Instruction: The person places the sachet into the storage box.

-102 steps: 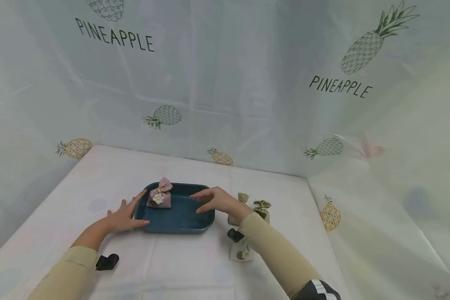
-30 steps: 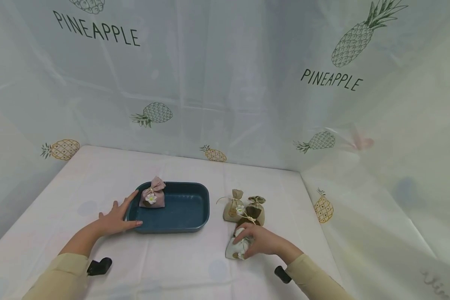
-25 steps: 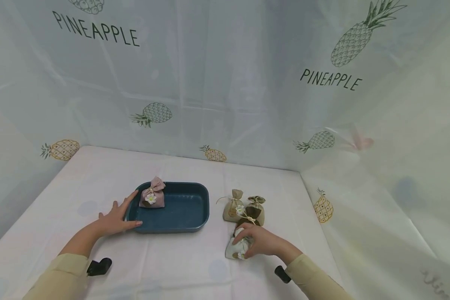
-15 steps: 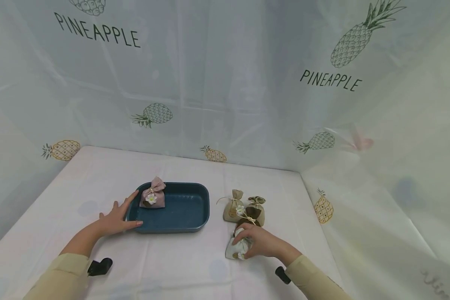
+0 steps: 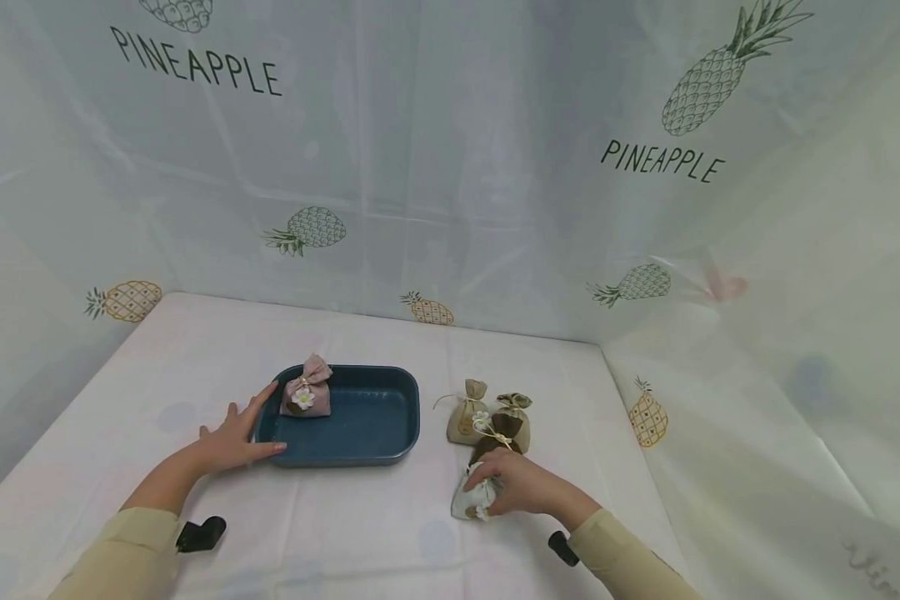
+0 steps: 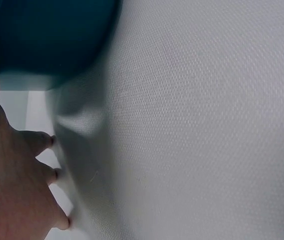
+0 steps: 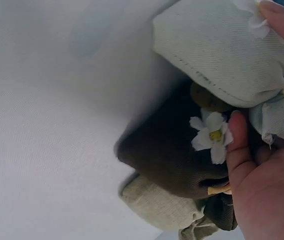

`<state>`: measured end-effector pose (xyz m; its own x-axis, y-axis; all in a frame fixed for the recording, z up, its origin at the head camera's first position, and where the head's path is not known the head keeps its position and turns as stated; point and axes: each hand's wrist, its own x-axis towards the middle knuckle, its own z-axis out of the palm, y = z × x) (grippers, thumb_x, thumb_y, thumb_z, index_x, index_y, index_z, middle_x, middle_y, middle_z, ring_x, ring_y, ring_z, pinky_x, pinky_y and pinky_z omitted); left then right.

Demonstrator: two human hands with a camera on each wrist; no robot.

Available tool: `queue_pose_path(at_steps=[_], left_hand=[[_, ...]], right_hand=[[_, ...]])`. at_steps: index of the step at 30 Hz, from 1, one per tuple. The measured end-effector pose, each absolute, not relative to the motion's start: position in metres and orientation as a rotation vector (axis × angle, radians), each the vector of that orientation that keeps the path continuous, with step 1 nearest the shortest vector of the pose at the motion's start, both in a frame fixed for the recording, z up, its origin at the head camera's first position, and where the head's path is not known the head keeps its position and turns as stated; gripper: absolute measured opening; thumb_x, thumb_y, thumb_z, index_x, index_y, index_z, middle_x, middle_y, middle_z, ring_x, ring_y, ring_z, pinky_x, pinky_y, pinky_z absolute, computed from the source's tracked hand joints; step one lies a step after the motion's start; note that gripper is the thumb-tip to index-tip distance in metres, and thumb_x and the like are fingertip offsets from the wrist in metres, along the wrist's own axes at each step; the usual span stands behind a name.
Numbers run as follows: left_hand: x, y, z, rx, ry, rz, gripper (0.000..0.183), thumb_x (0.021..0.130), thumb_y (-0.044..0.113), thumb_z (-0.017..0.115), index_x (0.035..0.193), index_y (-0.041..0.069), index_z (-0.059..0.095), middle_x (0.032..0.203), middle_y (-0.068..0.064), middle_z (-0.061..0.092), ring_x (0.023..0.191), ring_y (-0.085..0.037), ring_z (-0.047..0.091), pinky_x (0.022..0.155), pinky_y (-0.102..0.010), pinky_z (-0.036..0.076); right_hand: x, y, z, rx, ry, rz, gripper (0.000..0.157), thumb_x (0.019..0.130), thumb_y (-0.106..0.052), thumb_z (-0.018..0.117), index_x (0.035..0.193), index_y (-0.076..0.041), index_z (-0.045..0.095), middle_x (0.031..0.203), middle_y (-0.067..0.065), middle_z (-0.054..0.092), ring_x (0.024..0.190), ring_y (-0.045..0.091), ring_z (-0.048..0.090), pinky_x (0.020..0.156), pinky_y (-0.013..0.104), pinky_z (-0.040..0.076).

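Note:
My left hand (image 5: 228, 437) rests at the left end of a dark blue tray (image 5: 360, 432), fingers spread, thumb over the near rim. Inside the tray's left side lies a pink pouch (image 5: 319, 405) with a white flower. To the right of the tray, my right hand (image 5: 523, 482) grips a pale grey-green pouch (image 5: 461, 501) near its tied neck. The right wrist view shows this pale pouch (image 7: 217, 45) with the thumb and a finger on either side. A dark brown pouch (image 7: 162, 150) with a white flower lies against it, partly behind the hand.
Two beige pouches, one on the left (image 5: 461, 429) and one on the right (image 5: 525, 435), stand just behind the brown one. A pineapple-print curtain (image 5: 495, 208) hangs behind the white tablecloth (image 5: 375, 533). A black wrist device (image 5: 201, 534) shows beside the left sleeve.
Over three seconds ago my right hand was above the tray; it has since moved right and down to the pale pouch. In the last second both hands have stayed nearly still.

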<state>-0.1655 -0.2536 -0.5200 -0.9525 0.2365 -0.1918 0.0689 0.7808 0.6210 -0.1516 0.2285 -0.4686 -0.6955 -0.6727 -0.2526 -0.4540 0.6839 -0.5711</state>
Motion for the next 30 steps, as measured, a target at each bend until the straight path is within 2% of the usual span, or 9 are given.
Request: queue_pose_path(at_steps=[17,25,30], left_hand=[[-0.164,-0.256,-0.519,0.226,2.685,0.974,0.108,0.086,0.049,0.070,0.157,0.025,-0.007,0.149,-0.044,0.009,0.131,-0.069,-0.004,0.080,-0.089,-0.004],[-0.164,-0.257,-0.519,0.237,2.693,0.985,0.108,0.085,0.048,0.071,0.157,0.026,-0.006,0.148,-0.044,0.010,0.130,-0.070,-0.004,0.079,-0.089,-0.004],[-0.163,-0.256,-0.522,0.240,2.693,0.983,0.106,0.085,0.049,0.070,0.157,0.027,-0.004,0.150,-0.043,0.010,0.131,-0.069,-0.005,0.080,-0.089,-0.005]], right_hand=[[-0.159,0.214,-0.453,-0.948,2.418,-0.679,0.040,0.069,-0.002,0.083,0.102,-0.023,0.076,0.104,-0.018,0.062,0.105,0.007,0.052,0.092,0.031,0.046],[-0.176,0.197,-0.437,-0.944,2.411,-0.801,0.037,0.074,-0.004,0.082,0.106,-0.023,0.075,0.115,-0.011,0.064,0.113,0.012,0.056,0.095,0.033,0.046],[-0.189,0.183,-0.426,-0.988,2.393,-0.836,0.037,0.076,-0.004,0.081,0.107,-0.022,0.075,0.111,-0.012,0.064,0.108,0.010,0.057,0.091,0.031,0.048]])
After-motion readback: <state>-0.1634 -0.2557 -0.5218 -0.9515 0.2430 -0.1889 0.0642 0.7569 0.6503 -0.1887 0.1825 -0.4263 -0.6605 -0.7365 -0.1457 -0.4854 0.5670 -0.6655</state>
